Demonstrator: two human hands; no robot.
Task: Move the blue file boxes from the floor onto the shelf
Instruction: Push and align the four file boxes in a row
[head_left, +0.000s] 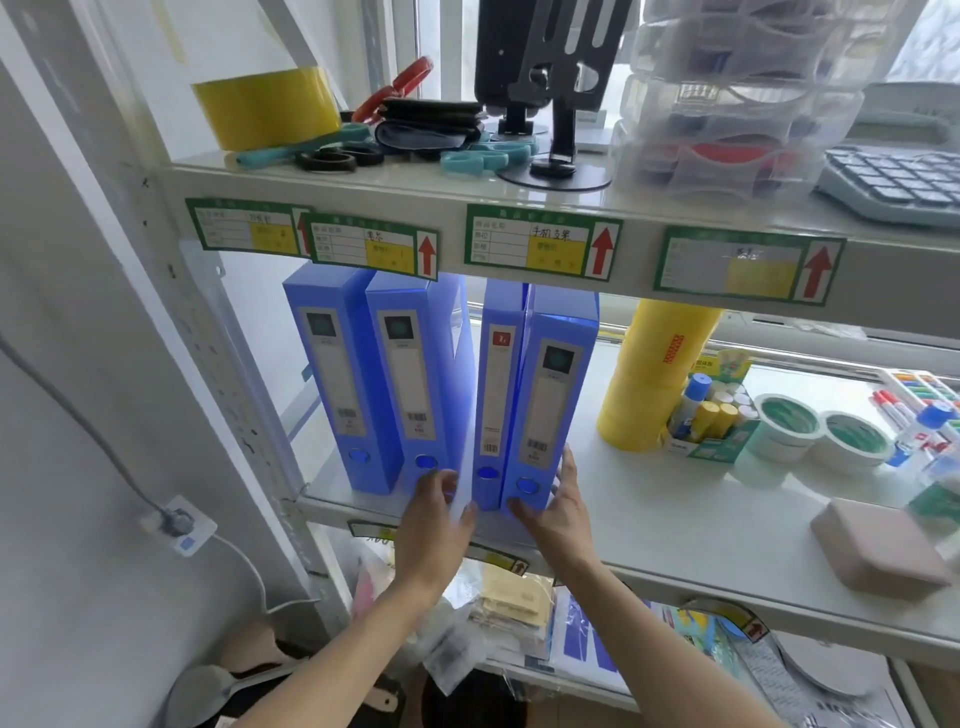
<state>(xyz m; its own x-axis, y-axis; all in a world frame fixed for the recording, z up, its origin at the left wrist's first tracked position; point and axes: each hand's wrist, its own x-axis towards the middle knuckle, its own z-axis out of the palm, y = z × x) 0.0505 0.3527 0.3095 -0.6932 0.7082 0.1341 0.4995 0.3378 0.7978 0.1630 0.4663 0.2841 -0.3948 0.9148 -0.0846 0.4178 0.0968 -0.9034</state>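
Several blue file boxes stand upright on the middle shelf (675, 545), spines toward me. Two lean together at the left (337, 384) (410, 374). A narrower box with a red logo (493, 395) and a wider box (550, 405) stand to their right, with a gap between the pairs. My left hand (436, 530) rests at the shelf edge, fingers touching the base of the second box and the left side of the narrow box. My right hand (561, 514) presses against the lower right side and front of the wider box. Both hands flank the right pair.
A yellow tape stack (649, 374), a glue stick box (706, 421), white tape rolls (821, 431) and a pinkish pad (878, 545) fill the shelf's right part. Scissors, phone stands, clear drawers and a calculator (898, 182) sit above. A wall socket (179, 522) is at left.
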